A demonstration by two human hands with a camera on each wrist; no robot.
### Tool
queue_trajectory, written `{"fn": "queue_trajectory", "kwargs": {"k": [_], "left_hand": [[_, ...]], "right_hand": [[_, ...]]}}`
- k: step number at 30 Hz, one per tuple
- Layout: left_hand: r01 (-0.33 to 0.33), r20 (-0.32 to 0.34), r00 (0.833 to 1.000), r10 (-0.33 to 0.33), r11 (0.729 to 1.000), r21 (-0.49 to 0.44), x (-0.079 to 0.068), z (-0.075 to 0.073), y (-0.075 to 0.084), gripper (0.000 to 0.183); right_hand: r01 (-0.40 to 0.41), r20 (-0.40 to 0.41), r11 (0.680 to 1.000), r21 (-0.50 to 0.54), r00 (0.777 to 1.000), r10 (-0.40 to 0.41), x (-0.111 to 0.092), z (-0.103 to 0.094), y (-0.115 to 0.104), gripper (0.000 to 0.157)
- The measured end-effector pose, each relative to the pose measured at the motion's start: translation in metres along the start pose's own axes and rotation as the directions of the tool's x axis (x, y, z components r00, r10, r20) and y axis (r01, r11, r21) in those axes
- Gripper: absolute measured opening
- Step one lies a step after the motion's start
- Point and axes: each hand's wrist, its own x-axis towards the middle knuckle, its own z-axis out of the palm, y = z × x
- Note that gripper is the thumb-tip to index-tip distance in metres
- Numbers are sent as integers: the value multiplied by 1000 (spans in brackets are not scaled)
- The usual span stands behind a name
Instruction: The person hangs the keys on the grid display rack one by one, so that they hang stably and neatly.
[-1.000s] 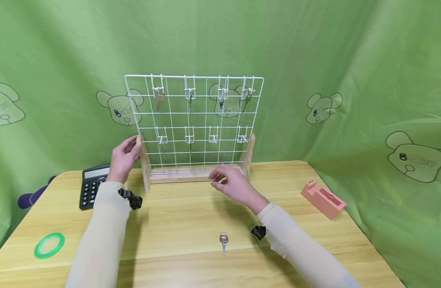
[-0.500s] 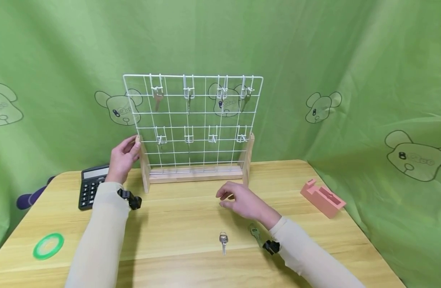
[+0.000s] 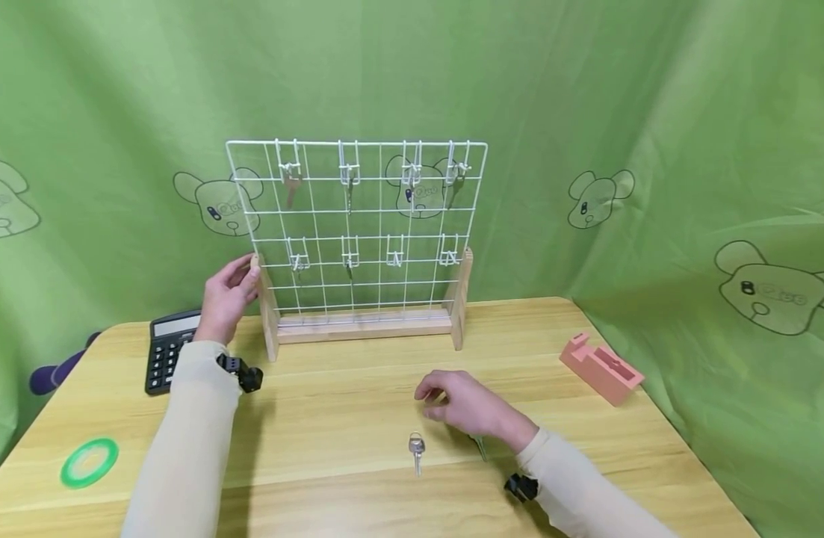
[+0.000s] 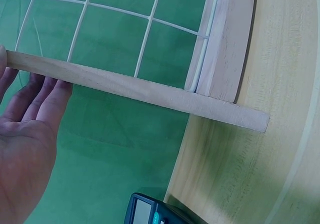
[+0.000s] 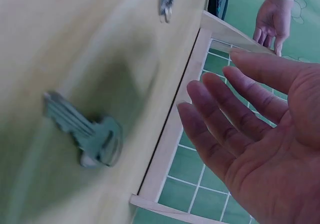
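A white wire grid rack (image 3: 381, 211) with wooden side posts stands on the table, keys hanging from several of its hooks. My left hand (image 3: 226, 299) holds the rack's left wooden post (image 4: 125, 86), thumb on one side and fingers on the other. My right hand (image 3: 464, 403) hovers over the table in front of the rack, fingers loosely bent and holding nothing. Below it lies a key (image 5: 92, 136) with a ring, partly hidden by the hand in the head view. Left of that, a silver key (image 3: 417, 452) with a ring lies flat on the table.
A black calculator (image 3: 161, 359) sits beside my left forearm. At the front left lies a green ring-shaped roll (image 3: 89, 463). A pink tape dispenser (image 3: 601, 370) stands at the right. Green curtain (image 3: 533, 97) hangs behind the table (image 3: 331, 478).
My right hand has moved away from the rack's lower bar, towards me and slightly right, to above the keys. The left hand stays on the post.
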Motion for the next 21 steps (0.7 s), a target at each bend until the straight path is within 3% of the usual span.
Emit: {"fn": "queue_trajectory", "kwargs": {"k": [9,16,21], "left_hand": [[4,8,1000,-4,1000,11,-1,0,1,53],[19,0,1000,-19,1000,12,-1,-1,2,53],[21,1,1000,-21,1000,3,-2,0,2,53]], "right_hand": [[28,78,997,-68,997,-23,-6,14,-1,33],[37,99,984,-172,995,-20,-6,21,-2,29],[30,101,981,-193,995,-11,-5,23,-2,24]]}}
